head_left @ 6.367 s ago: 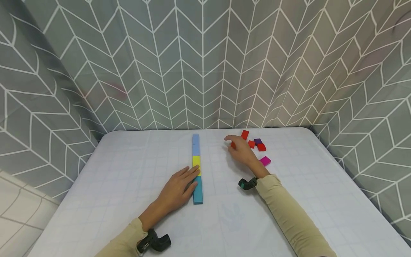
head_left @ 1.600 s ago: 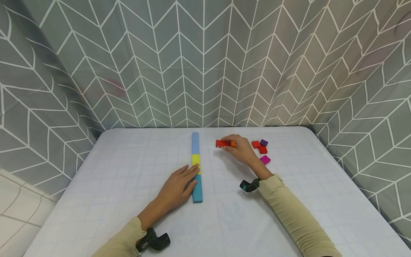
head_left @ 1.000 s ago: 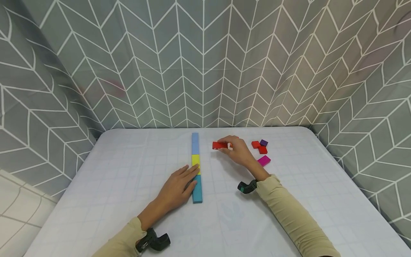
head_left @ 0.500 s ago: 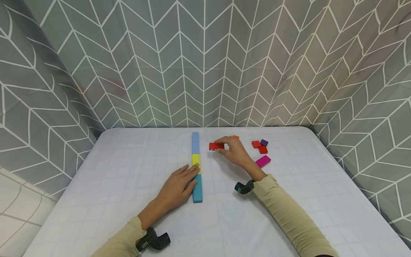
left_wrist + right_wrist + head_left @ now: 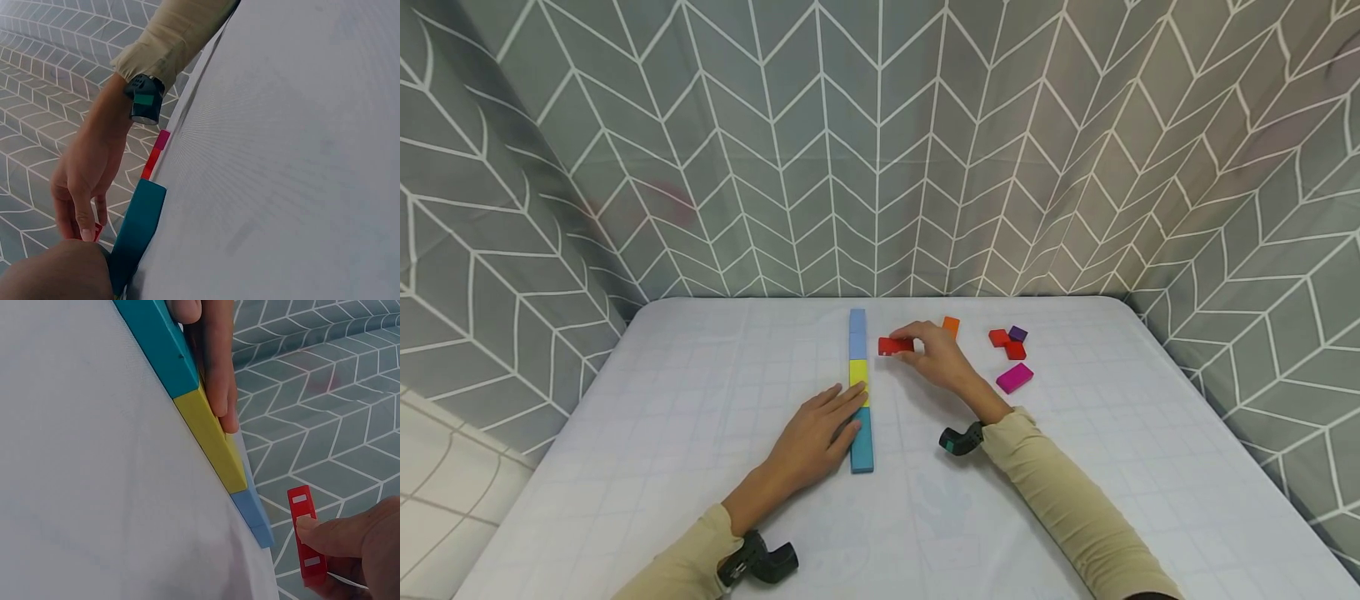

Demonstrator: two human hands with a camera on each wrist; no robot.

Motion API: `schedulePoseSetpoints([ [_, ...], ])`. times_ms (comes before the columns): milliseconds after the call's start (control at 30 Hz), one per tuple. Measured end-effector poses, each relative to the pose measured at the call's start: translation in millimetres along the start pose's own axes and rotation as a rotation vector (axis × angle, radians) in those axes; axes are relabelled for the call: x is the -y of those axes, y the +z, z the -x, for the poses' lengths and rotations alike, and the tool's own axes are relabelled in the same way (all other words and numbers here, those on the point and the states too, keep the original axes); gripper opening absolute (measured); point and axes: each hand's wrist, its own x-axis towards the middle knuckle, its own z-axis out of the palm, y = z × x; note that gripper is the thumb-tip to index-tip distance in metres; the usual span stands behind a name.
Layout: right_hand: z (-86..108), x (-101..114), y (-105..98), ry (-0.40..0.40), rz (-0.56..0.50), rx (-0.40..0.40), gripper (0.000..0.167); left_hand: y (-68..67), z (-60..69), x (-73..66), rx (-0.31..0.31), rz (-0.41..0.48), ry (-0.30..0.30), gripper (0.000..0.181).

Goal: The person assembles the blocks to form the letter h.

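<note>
A straight row of blocks runs away from the person: a teal block (image 5: 862, 442) nearest, then a yellow block (image 5: 857, 372), then light blue ones (image 5: 857, 333). The left hand (image 5: 812, 437) rests with extended fingers on the yellow block, its thumb beside the teal one. Just right of the row's far part, the right hand (image 5: 936, 354) pinches a red block (image 5: 891, 346) between thumb and fingers. White rectangular marks show along the side of that red block (image 5: 300, 500) in the right wrist view. Some gap separates it from the light blue blocks.
Behind the right hand lies an orange block (image 5: 951, 326). Farther right are two small red blocks (image 5: 1015, 350), a purple block (image 5: 1018, 332) and a magenta block (image 5: 1015, 377). A white cloth covers the table (image 5: 700, 375); patterned curtains (image 5: 880, 167) surround it.
The right hand has picked up the red block from the back right and carried it left toward the row. The orange block has come into plain view. The left hand stays put.
</note>
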Motion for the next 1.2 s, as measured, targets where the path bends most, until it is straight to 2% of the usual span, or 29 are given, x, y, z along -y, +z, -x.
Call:
schedulePoseSetpoints([
  [367,-2.1,3.3,8.6,-0.002,0.009,0.027,0.033,0.0,-0.7,0.9,0.005,0.007,-0.002,0.051],
  [900,-1.1,-0.5,22.2,-0.01,0.033,0.109,0.033,-0.1,0.1,0.6,-0.007,0.01,0.004,0.051],
  [1200,0.3,-2.1,26.8,-0.009,0.046,0.119,0.033,-1.0,0.3,-0.7,-0.002,0.017,-0.004,0.051],
])
